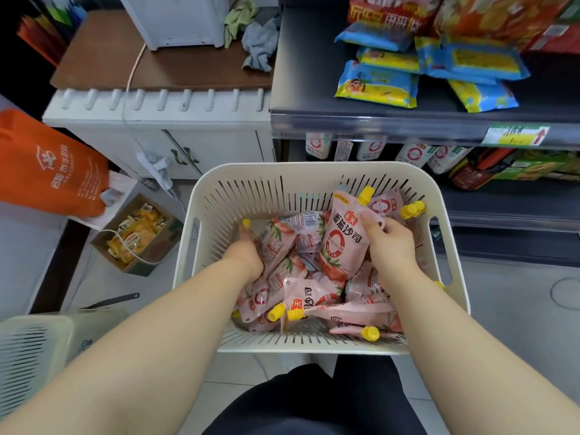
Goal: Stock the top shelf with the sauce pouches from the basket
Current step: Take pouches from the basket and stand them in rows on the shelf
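A cream slotted basket [251, 177] sits on my lap, holding several pink sauce pouches with yellow caps. My right hand [389, 243] grips one upright pouch [343, 237] by its right edge, label facing me. My left hand [248, 246] reaches into the pile on the left and curls round another pouch [276, 243] with a yellow cap at its fingertips. More pouches of the same kind stand on the lower shelf [373, 150] behind the basket. The dark upper shelf [408, 117] carries blue and yellow snack packs.
A white cabinet [157, 120] with a brown top stands at left, an orange bag [47, 171] beside it. A cardboard box [138, 237] of orange packets sits on the floor. Another pale basket [34, 343] is at lower left.
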`<state>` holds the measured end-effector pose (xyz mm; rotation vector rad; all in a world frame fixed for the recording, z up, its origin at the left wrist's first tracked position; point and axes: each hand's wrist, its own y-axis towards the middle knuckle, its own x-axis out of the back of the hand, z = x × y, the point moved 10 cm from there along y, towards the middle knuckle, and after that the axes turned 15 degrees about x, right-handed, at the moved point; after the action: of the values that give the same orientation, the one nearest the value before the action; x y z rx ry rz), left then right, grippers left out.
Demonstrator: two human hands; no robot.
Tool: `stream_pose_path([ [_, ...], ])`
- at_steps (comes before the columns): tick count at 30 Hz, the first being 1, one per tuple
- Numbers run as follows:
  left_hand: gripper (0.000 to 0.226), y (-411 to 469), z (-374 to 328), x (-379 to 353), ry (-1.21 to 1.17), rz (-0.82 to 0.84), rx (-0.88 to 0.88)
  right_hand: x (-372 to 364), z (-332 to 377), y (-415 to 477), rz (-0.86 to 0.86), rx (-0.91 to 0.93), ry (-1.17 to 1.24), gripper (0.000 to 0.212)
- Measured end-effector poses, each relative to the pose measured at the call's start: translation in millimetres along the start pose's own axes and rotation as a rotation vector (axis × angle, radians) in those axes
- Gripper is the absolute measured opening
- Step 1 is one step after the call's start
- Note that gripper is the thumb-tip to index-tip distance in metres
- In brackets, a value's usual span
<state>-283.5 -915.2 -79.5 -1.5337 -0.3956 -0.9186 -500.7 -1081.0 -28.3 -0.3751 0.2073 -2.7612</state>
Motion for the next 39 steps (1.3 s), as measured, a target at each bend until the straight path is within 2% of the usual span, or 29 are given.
stream_pose_path([
  [3, 0.050, -14.3, -0.1, 16.7, -0.167, 0.023, -0.072, -3.8, 1.2, -0.1, 0.012, 0.000, -0.011, 0.033],
  [6, 0.023, -39.1, -8.9, 44.6, -0.478, 0.095, -0.224, -5.4, 1.8, -0.4, 0.010, -0.001, -0.029, 0.045],
  [8, 0.035, -48.8, -13.0, 58.9, -0.655, 0.182, -0.273, -6.5, 4.6, -0.8, 0.021, 0.014, -0.047, 0.050],
  [10, 0.057, -50.5, -19.1, 61.4, -0.688, 0.215, -0.288, -8.0, 5.9, 0.1, 0.036, 0.027, -0.047, 0.051],
  [13, 0.056, -52.5, -41.3, 46.1, -0.543, 0.216, -0.339, -11.7, 10.2, -0.4, 0.078, 0.049, -0.069, 0.044],
  [17, 0.051, -55.8, -70.1, 13.6, -0.038, 0.153, -0.469, -17.3, 12.1, -2.8, 0.118, 0.079, -0.083, 0.040],
  [20, 0.057, -51.8, -67.5, -0.1, 0.180, 0.145, -0.443, -18.4, 8.0, -3.8, 0.126, 0.075, -0.077, 0.036],
  [23, 0.037, -53.4, -70.6, 1.7, 0.361, 0.109, -0.483, -17.0, 3.9, -3.7, 0.127, 0.048, -0.054, 0.028],
  [25, 0.024, -55.7, -78.2, 16.0, 0.497, -0.007, -0.539, -15.9, -1.0, -2.9, 0.127, 0.016, -0.048, 0.025],
  [27, 0.019, -59.1, -85.0, 38.7, 0.514, -0.134, -0.562, -14.8, -3.3, -2.0, 0.121, -0.001, -0.050, 0.032],
  [30, 0.015, -69.6, -86.0, 82.9, 0.369, -0.323, -0.547, -14.6, -0.8, -0.3, 0.109, 0.012, -0.058, 0.043],
  [32, 0.017, -80.2, -80.2, 112.0, 0.153, -0.437, -0.510, -15.8, 1.4, 1.1, 0.108, 0.029, -0.060, 0.048],
  [33, 0.018, -85.2, -76.1, 120.2, 0.016, -0.442, -0.477, -16.4, 2.3, 2.1, 0.107, 0.036, -0.061, 0.049],
  [35, 0.020, -91.8, -71.0, 115.5, -0.290, -0.281, -0.422, -18.3, 3.6, 3.0, 0.116, 0.044, -0.062, 0.049],
  [37, 0.027, -95.5, -74.7, 87.8, -0.586, 0.007, -0.411, -19.0, 3.2, 2.5, 0.120, 0.046, -0.060, 0.045],
  [38, 0.032, -94.8, -76.6, 75.2, -0.675, 0.092, -0.411, -18.2, 2.5, 2.4, 0.118, 0.043, -0.061, 0.043],
  [39, 0.039, -89.6, -77.1, 67.2, -0.703, 0.104, -0.408, -16.6, 2.0, 2.3, 0.115, 0.038, -0.065, 0.041],
])
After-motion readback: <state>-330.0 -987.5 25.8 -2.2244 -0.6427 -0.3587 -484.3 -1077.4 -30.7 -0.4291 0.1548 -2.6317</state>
